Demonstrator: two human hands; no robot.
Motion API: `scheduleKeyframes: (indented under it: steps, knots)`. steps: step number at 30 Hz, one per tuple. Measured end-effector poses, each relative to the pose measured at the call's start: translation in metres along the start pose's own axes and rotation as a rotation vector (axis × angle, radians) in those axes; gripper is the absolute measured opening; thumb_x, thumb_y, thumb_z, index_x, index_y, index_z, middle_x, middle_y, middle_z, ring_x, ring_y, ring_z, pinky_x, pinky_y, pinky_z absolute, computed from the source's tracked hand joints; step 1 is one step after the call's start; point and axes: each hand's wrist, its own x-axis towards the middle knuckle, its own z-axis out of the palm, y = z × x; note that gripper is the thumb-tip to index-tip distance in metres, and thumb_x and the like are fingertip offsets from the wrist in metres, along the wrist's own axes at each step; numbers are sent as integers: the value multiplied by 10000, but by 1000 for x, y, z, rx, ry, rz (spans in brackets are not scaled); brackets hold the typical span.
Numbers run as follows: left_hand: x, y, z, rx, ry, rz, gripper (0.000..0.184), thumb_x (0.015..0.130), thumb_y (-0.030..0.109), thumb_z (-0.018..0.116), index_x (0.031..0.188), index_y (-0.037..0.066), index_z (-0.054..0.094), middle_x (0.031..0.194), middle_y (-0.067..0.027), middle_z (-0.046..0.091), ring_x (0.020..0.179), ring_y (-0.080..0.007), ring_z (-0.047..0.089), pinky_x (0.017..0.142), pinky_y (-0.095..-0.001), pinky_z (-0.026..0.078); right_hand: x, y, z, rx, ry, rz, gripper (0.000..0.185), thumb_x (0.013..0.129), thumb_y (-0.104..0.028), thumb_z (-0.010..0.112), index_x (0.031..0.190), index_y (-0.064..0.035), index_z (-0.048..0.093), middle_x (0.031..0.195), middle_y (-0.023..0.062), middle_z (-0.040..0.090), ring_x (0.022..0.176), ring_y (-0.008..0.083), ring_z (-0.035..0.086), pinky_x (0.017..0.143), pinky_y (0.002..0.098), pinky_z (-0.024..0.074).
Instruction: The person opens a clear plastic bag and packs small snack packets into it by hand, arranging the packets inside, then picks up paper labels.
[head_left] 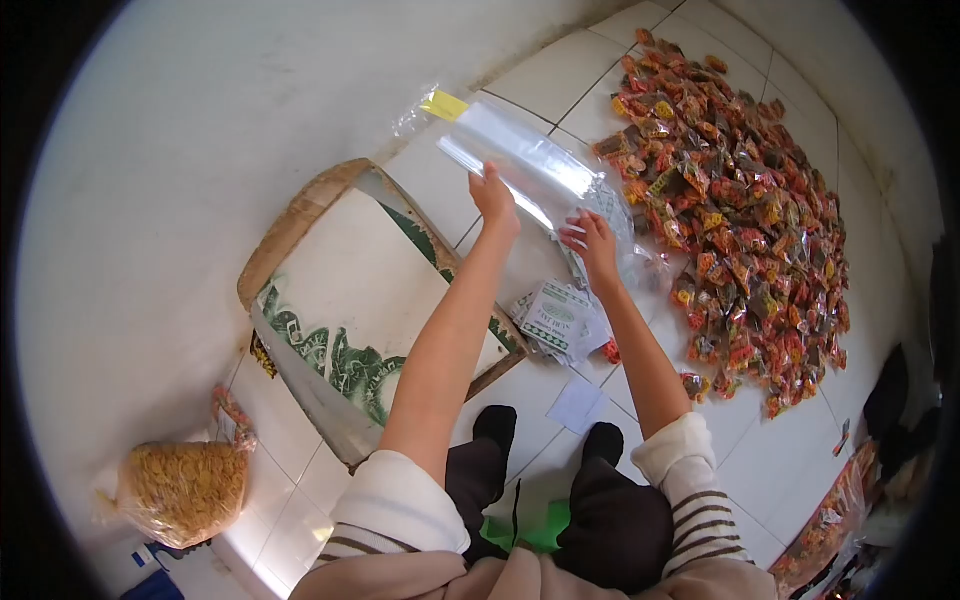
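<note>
The left hand (493,200) is gripping one plastic bundle (530,145); the right hand (598,248) is reaching beside the bundle, fingers parted; one card pile (556,316) is lying near the bundle.

"How do the sleeves (400,500) look?"
"White, with dark stripes (705,513) and thick, rolled-up cuffs (675,448)."
"And the other clothes?"
"A beige garment (530,578), very dark, nearly black trousers (618,530), and plain black socks (494,425)."
</note>
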Motion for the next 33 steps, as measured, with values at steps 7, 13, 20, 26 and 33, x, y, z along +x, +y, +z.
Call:
scheduleKeyframes:
  steps: [7,13,20,26,33]
  knots:
    - [-41,-33,-1,-414,90,-176,377,934,205,394,1285,97,308,1186,-104,453,1059,-237,491,883,-383,431,-36,-21,4,-147,279,-454,255,864,-117,522,1092,-7,493,923,84,546,726,135,556,650,253,467]
    - [-55,-57,-13,-508,-10,-273,382,940,295,382,1285,171,275,1217,-63,419,1105,-227,453,884,-409,434,-32,-21,-3,-576,323,-555,206,797,-111,631,979,-29,584,838,44,509,693,123,512,628,256,439]
    - [-70,-50,0,-424,-52,-305,487,876,247,537,1283,203,274,1209,-30,442,1068,-180,491,814,-333,477,-34,-27,-6,-913,383,-748,192,713,-111,673,883,-33,630,817,101,488,702,226,493,655,322,428]
    - [-71,-91,2,-462,42,-329,558,808,95,615,1259,168,295,1198,-36,469,1047,-179,514,808,-329,486,-35,-44,-14,-1160,230,-905,57,755,-47,598,769,-15,644,780,87,549,793,250,501,678,352,425]
    - [-81,-106,6,-472,156,-343,507,816,60,594,1225,145,307,1211,-65,459,1053,-217,513,822,-350,486,-23,-42,-43,-1289,74,-784,138,728,-87,630,852,-29,645,807,87,581,861,277,510,727,367,429]
